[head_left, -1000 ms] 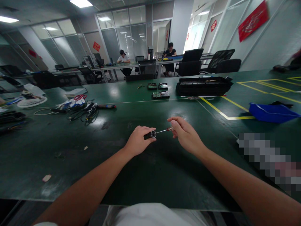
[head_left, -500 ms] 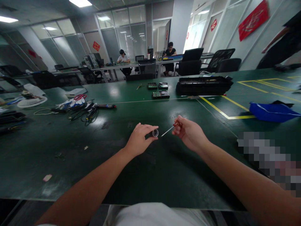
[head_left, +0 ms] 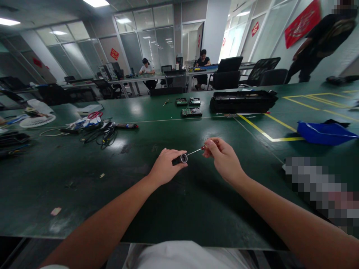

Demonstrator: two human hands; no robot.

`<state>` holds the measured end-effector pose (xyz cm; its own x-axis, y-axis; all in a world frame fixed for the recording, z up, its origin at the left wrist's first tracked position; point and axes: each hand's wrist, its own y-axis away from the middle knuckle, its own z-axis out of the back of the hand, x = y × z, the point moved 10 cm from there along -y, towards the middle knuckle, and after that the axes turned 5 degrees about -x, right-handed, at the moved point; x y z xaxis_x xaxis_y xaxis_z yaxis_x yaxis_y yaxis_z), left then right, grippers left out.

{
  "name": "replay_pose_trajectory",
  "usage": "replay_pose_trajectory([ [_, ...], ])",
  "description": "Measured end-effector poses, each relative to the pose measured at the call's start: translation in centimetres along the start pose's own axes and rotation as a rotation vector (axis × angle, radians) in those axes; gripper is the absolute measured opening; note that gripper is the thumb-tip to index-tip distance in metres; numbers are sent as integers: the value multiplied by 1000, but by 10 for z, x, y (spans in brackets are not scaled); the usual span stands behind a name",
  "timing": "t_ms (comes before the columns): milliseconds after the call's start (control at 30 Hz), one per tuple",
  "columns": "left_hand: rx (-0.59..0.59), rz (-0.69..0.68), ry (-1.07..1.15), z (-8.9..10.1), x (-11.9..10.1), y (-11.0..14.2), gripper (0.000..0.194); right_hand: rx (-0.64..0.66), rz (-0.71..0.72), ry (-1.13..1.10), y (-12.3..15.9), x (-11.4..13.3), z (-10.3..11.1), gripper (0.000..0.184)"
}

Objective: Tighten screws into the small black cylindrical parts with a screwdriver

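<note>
My left hand lies on the green table, fingers closed round a small black cylinder whose silver open end faces right. My right hand pinches the red handle of a thin screwdriver. Its metal shaft slants down-left, and the tip sits at the cylinder's silver end. Both hands hover near the table's middle, just in front of me.
Cables, scissors and tools lie at the left. Circuit boards and a long black case sit farther back. A blue bag lies at the right. Two people sit at far desks; another person walks at the upper right.
The screwdriver tip had pulled away from the cylinder half a second ago; now it is back at the silver end. A person has walked into view at the upper right.
</note>
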<state>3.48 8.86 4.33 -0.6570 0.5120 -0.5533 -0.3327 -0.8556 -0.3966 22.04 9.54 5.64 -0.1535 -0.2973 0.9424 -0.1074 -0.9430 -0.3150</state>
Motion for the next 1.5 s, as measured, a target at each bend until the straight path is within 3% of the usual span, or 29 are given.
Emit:
replay_pose_trajectory([
  [233, -30, -4, 2, 3, 0, 0, 43, 16, 94, 100, 8, 21, -2, 24],
  [733, -25, 37, 7, 4, 0, -1, 42, 44, 51, 109, 7, 22, -4, 28],
  [967, -16, 9, 2, 3, 0, 0, 43, 102, 6, 84, 8, 20, -8, 15],
  [1200, -1, 1, 7, 0, 0, 1, 43, 52, 2, 202, 6, 15, -3, 35],
  [1500, 3, 38, 7, 0, 4, -1, 43, 134, -35, 145, 5, 7, -11, 24],
])
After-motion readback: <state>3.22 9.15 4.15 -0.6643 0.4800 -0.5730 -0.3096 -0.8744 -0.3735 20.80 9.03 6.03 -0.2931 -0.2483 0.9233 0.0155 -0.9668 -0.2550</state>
